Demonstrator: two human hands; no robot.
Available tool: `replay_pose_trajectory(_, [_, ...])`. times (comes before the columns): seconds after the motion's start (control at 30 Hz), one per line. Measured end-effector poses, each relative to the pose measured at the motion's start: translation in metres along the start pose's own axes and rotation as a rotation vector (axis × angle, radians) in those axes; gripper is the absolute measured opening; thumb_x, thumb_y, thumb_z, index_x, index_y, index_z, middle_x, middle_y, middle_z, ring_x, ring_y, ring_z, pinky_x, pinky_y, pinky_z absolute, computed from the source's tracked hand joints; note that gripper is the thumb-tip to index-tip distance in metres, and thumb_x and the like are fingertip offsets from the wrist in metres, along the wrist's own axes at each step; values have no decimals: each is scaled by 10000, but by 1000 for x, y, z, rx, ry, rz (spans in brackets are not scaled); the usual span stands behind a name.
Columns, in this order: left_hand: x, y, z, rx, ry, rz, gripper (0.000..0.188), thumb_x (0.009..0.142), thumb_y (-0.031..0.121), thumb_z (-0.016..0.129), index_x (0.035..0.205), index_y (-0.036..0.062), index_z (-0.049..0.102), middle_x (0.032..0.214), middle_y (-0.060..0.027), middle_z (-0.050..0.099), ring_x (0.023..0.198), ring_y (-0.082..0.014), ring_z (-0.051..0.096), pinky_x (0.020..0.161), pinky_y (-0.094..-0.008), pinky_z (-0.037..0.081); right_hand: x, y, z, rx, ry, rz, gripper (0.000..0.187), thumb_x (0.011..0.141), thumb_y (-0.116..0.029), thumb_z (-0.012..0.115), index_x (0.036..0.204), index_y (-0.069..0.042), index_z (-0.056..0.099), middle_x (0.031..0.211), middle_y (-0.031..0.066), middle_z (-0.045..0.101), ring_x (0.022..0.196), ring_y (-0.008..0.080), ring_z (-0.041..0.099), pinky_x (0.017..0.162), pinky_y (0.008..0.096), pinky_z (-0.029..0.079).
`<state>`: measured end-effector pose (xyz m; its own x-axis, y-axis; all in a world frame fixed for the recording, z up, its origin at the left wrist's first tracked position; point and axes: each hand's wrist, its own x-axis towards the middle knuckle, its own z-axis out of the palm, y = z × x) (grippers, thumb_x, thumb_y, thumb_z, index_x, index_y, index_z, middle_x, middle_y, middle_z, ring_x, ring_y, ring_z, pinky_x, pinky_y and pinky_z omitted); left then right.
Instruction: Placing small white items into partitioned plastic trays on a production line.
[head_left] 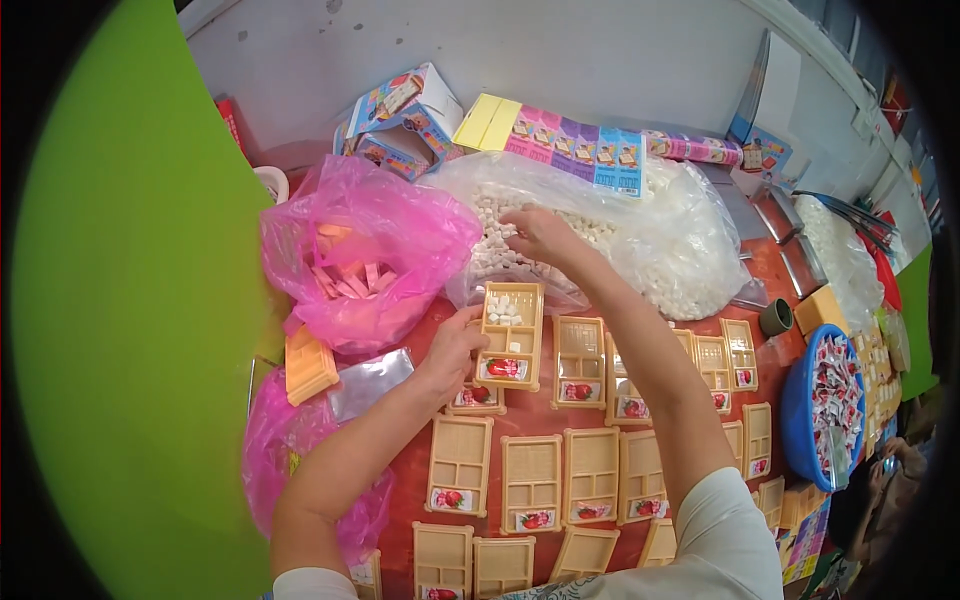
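My left hand (455, 350) grips the left edge of a beige compartment tray (539, 330), raised above the other trays. In the tray's upper compartment lie several small white cubes (503, 309), with another in a middle compartment. A strawberry-printed sachet (503, 369) fills part of the bottom compartment. My right hand (545, 237) reaches over an opened clear plastic bag (690, 240) full of white cubes. Its fingers are curled together among the cubes; what they hold is too small to make out.
Rows of beige trays (532, 460) with sachets cover the red table. At left stands a pink plastic bag (370, 200) of pink and orange pieces. A blue basin (805, 385) of sachets stands at right. Printed cardboard (560, 145) lies behind; a green cup (776, 317) lies near the basin.
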<state>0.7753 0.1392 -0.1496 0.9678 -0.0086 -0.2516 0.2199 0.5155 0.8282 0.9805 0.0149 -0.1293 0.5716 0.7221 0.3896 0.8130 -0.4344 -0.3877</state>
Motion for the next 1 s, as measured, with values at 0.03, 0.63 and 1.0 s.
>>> replay_pose_trajectory(0.03, [1,1,-4,7,9,-1,513,760,-81,428,1268,-62,357,1144,-200,551,1028,-262,588,877,-379,507,7,2,16,10,3,-2,300,765,-193,574,1033,-72,635,871,194,623,813,363,603,760,417,490])
replay_pose_trajectory(0.63, [7,-1,1,35,52,-34,500,750,-71,430,1246,-65,372,1085,-180,561,941,-241,615,780,-386,562,-27,-34,-14,222,-210,-95,160,723,-133,597,851,-49,645,719,155,615,692,311,608,640,387,478])
replay_pose_trajectory(1.0, [-48,-17,30,56,114,-92,492,749,-82,428,1238,-65,377,1035,-168,568,894,-222,614,757,-355,557,-107,-77,-49,199,-153,-65,172,811,-131,602,943,-28,642,818,147,587,709,301,594,645,366,468])
